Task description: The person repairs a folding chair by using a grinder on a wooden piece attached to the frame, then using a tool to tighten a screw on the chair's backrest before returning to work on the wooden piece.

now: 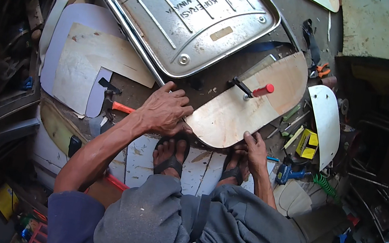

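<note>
A rounded plywood panel [225,121] lies slanting in front of me, its near edge above my feet. A bar clamp [262,90] with a red handle and black arm sits on its upper face; the clamp's lower part is hidden. My left hand [168,109] is closed at the panel's left end, fingers curled beside a chrome tube, the thumb side partly hidden. My right hand [255,150] pinches the near edge, thumb near the rim and other fingers mostly beneath. Beyond the panel rests a metal chair seat pan [196,19], with worn lettering and a chrome tube frame [132,34].
A red-handled hammer [122,108] and cut plywood sheet [80,64] lie left. To the right are a white curved panel [325,125], yellow box [308,143], blue power tool [289,175], green coiled hose [323,184] and orange-handled pliers [323,70].
</note>
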Demonstrator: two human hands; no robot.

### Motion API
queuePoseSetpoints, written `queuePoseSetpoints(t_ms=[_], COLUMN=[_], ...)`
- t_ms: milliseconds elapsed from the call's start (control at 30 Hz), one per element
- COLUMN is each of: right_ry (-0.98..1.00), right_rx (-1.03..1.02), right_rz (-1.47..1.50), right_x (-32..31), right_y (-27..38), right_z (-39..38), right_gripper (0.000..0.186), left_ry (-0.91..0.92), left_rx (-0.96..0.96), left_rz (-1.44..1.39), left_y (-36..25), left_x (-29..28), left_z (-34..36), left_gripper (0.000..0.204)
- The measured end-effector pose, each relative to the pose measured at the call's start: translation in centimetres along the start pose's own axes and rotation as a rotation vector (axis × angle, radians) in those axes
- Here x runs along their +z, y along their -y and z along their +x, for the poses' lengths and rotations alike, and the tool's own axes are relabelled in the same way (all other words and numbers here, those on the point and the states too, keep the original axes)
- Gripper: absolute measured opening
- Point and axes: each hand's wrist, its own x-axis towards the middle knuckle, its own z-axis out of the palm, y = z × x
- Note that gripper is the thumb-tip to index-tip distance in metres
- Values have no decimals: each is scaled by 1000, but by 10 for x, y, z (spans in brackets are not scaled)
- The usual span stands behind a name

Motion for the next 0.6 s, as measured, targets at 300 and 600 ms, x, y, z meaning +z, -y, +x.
queuePoseSetpoints(t_ms=[300,600], right_ry=[-355,-900], right_rx=[-375,-367], right_rz=[-490,-1371], right_x=[-77,-231], right_y=[-14,15], right_z=[8,43], right_gripper=[60,92], left_ry=[-23,-8], left_rx=[-25,-108], left_rz=[-56,39], left_y=[-9,-32], left_x=[-12,-12], left_z=[1,5], left_gripper=[55,66])
